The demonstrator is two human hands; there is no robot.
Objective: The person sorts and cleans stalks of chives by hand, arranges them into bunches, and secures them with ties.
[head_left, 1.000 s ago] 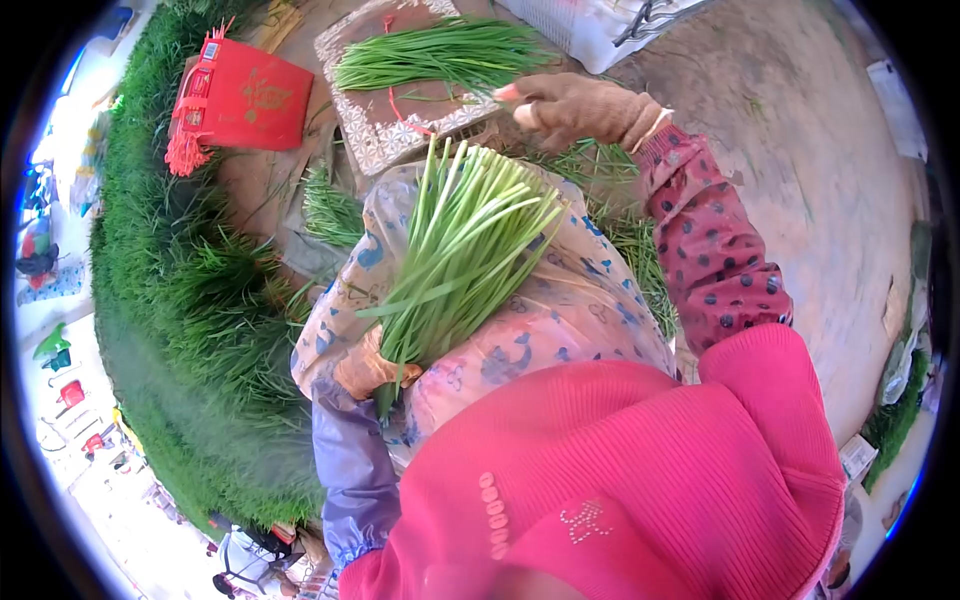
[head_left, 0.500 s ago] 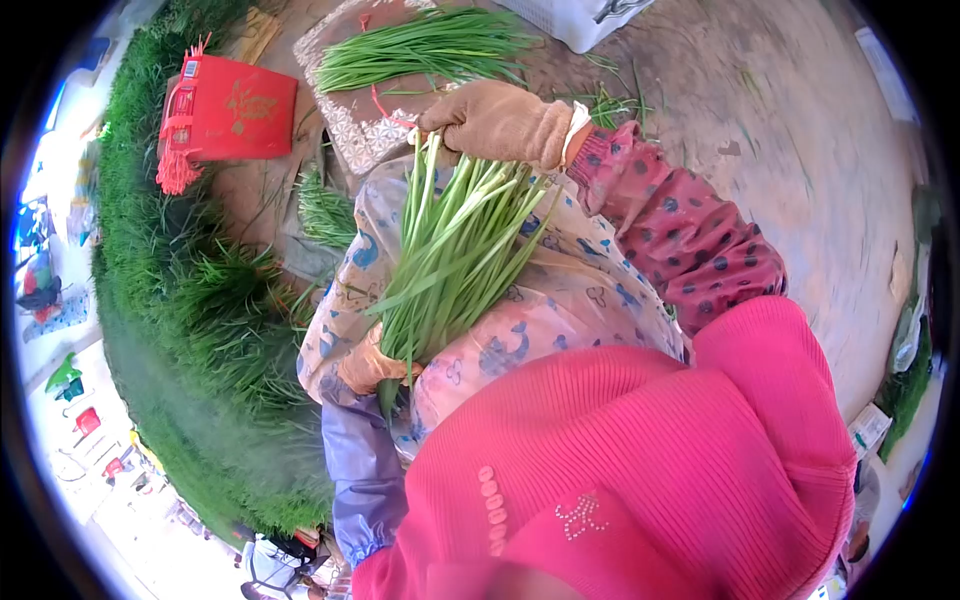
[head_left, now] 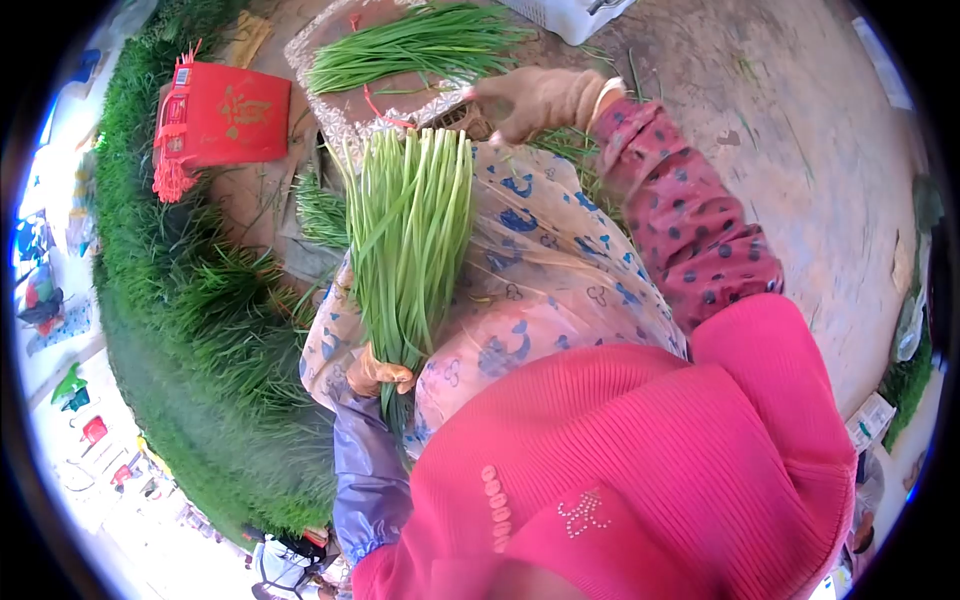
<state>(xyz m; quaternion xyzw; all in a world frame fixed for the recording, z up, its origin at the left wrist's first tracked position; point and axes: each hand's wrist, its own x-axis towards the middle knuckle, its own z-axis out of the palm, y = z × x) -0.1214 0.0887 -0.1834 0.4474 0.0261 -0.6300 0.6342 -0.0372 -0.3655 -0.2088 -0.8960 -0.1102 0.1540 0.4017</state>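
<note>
A thick bunch of garlic chives [head_left: 410, 225] stands upright against my lap, its pale cut ends fairly level at the top. Around its lower, leafy part my left hand [head_left: 378, 375], in a tan glove, is closed. My right hand [head_left: 545, 100], wearing a brown glove, is up and to the right of the stem ends, apart from them. Its thumb and fingers are spread with nothing between them. Beyond lies another bunch of chives [head_left: 420, 45] on a patterned board [head_left: 335, 120], with a red tie [head_left: 375, 105] by it.
A red box-like bag with fringe [head_left: 235, 115] stands at the upper left. A large heap of chives [head_left: 220, 370] fills the left side. Loose stalks [head_left: 320, 210] lie beside the board. A white crate [head_left: 575, 18] is at the top. A patterned apron [head_left: 540, 260] covers my lap.
My right hand has let go of the stem ends and moved right. The bunch has swung from a rightward lean to upright, its ends now more even. My left hand keeps its grip.
</note>
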